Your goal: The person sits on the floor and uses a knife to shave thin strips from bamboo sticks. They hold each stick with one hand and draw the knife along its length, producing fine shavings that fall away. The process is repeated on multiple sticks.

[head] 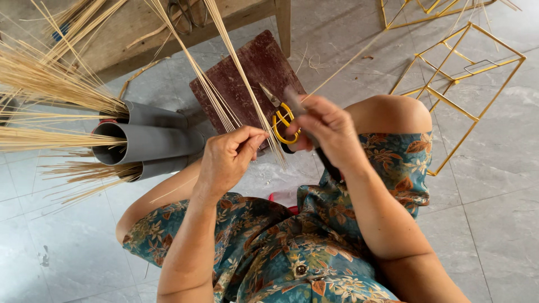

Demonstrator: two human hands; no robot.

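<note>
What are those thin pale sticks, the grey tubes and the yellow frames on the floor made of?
The thin pale sticks pinched in the left hand look like split bamboo or reed: straw-coloured, matt, slightly bowed. The grey tubes look like plastic pipe: smooth, with an even wall. The yellow box-shaped frames seem to be joined sticks painted glossy yellow; metal cannot be ruled out.

Floor: large pale grey tiles, thin grout lines, faint dark scuff lower left. Wooden tabletop along top edge, worn and unpainted, one leg standing on tiles. Dark reddish-brown board below it, scratched, lying on floor. Yellow wire frames upper right, on floor. Light even, soft, no hard shadows.
</note>
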